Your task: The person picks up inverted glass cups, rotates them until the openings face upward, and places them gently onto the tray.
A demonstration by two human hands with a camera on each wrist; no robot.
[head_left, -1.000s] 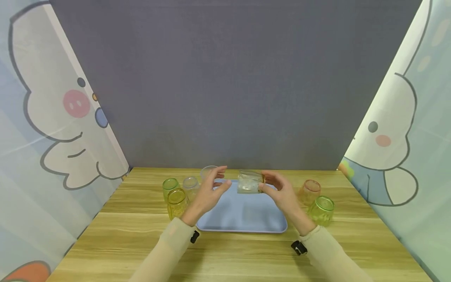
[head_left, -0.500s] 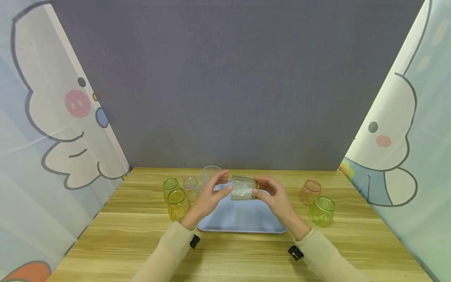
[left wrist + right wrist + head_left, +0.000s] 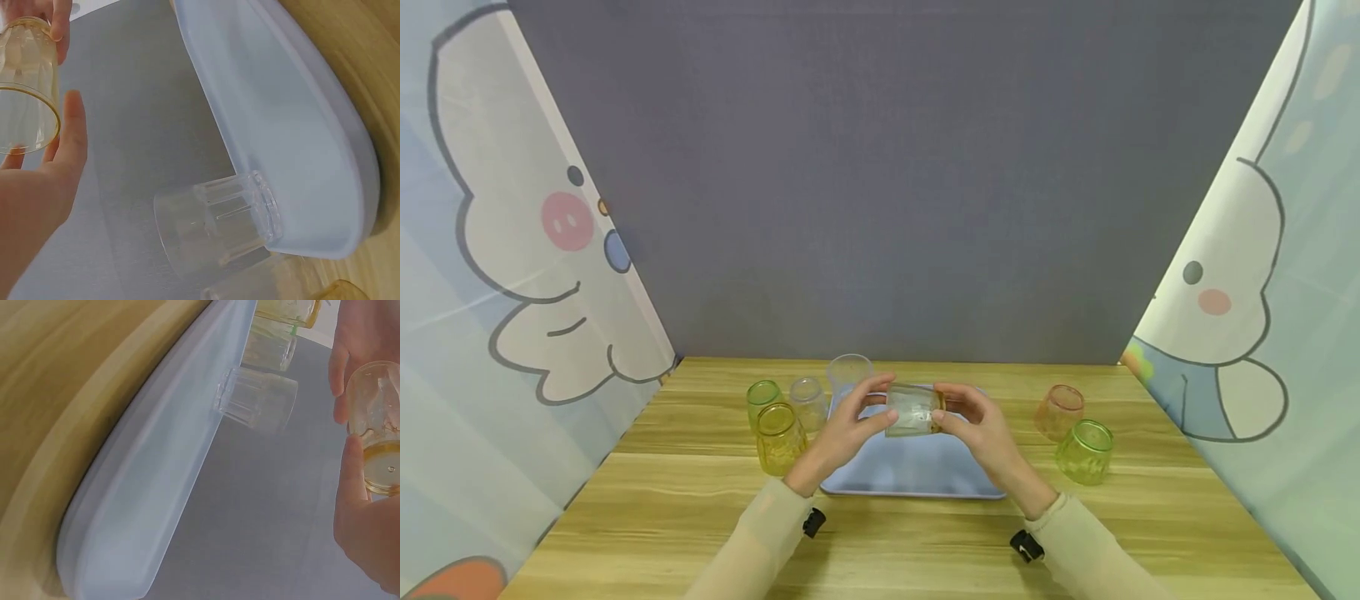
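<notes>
A pale amber-tinted drinking glass lies on its side in the air above the blue tray, its mouth towards the left. My right hand grips it near the base, thumb in front and fingers behind. At the rim end, my left hand holds it with thumb and fingertips. The left wrist view looks towards the open mouth of the glass. In the right wrist view its thick amber base shows beside the right fingers.
Left of the tray stand a green glass, a yellow glass and a clear glass. Another clear glass is at the tray's far left corner. On the right are a pink glass and a yellow-green glass.
My right hand has brought the glass left and down towards me. My left fingers, apart from it before, now meet its rim end. The other glasses have stayed put.
</notes>
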